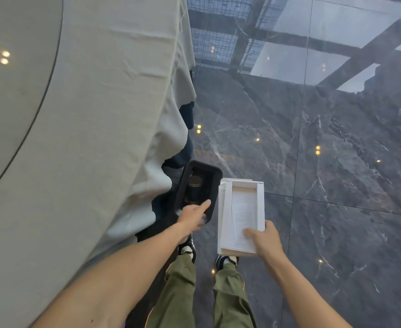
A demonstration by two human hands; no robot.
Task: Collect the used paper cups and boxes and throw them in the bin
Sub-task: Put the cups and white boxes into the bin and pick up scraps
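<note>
A black rectangular bin (pixel 215 183) stands on the floor beside the table's edge, with a dark cup-like object (pixel 194 183) lying inside it. My left hand (pixel 193 215) rests on the bin's near rim, index finger stretched over the opening, holding nothing that I can see. My right hand (pixel 264 240) grips the near end of an open white box (pixel 241 209), thumb pressed inside on a printed paper sheet. The box hangs level just to the right of the bin, above the floor.
A round table under a pale tablecloth (pixel 100 138) fills the left side, its cloth draping down next to the bin. Glossy dark marble floor (pixel 324 162) stretches to the right. My legs in green trousers and dark shoes (pixel 225 260) stand below the box.
</note>
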